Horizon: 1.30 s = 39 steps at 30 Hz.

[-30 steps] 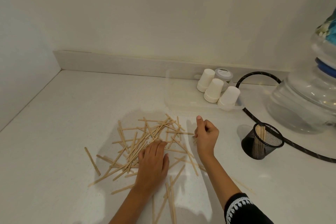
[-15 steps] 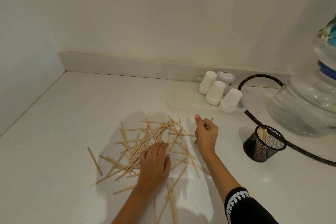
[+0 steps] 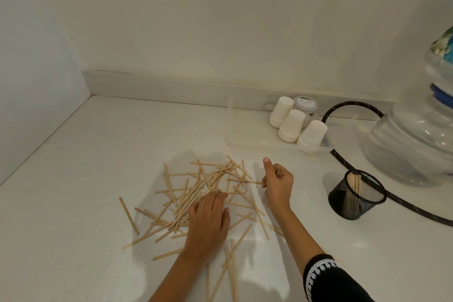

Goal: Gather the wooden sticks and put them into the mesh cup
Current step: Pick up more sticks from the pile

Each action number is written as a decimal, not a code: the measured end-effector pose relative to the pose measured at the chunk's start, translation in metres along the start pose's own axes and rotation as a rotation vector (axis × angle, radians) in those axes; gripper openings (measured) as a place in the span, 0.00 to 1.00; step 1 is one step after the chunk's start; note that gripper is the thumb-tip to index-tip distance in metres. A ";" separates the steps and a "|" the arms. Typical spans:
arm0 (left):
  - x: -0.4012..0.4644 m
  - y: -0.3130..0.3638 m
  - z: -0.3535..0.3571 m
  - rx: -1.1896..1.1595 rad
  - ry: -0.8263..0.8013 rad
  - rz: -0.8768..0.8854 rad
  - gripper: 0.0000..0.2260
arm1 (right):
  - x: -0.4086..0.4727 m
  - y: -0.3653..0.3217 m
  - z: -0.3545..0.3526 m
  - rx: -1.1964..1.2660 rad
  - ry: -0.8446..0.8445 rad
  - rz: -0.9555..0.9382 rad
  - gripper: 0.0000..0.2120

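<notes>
White surface (image 3: 73,179) in a corner carries loose wooden sticks (image 3: 196,193), scattered and crossing. Left hand (image 3: 208,220) lies flat on the heap, fingers relaxed. Right hand (image 3: 278,182) is curled, thumb up, apparently round a few sticks, though its grip is hard to read. Light, stiff and thin, they seem best pinched mid-length as a bundle. Mesh cup (image 3: 356,195), right, holds some.

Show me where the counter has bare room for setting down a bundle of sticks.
Bare counter lies left of the wooden sticks, up to the side wall, and behind the pile toward the backsplash. A smaller patch sits between the right hand and the mesh cup. Crowded: the pile under the left hand, and the back right with paper cups, cable and jar.
</notes>
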<state>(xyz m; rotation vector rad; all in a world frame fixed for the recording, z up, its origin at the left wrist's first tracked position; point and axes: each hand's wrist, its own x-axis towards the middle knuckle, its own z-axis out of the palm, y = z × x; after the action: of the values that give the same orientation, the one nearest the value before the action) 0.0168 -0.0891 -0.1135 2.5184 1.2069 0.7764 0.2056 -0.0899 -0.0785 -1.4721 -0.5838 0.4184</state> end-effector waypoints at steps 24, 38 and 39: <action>0.003 0.046 -0.053 -0.816 -0.389 -0.004 0.14 | -0.065 -0.050 -0.011 0.632 -0.300 0.643 0.27; -0.018 0.063 -0.058 -1.140 -0.458 -0.259 0.18 | -0.094 -0.065 -0.048 0.459 -0.615 0.758 0.22; -0.018 0.067 -0.055 -1.130 -0.437 -0.284 0.17 | -0.095 -0.066 -0.052 0.454 -0.618 0.753 0.21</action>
<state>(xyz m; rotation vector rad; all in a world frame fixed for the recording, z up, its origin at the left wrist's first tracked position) 0.0202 -0.1459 -0.0451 1.4306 0.6412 0.5444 0.1559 -0.1925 -0.0234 -1.0609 -0.3469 1.5272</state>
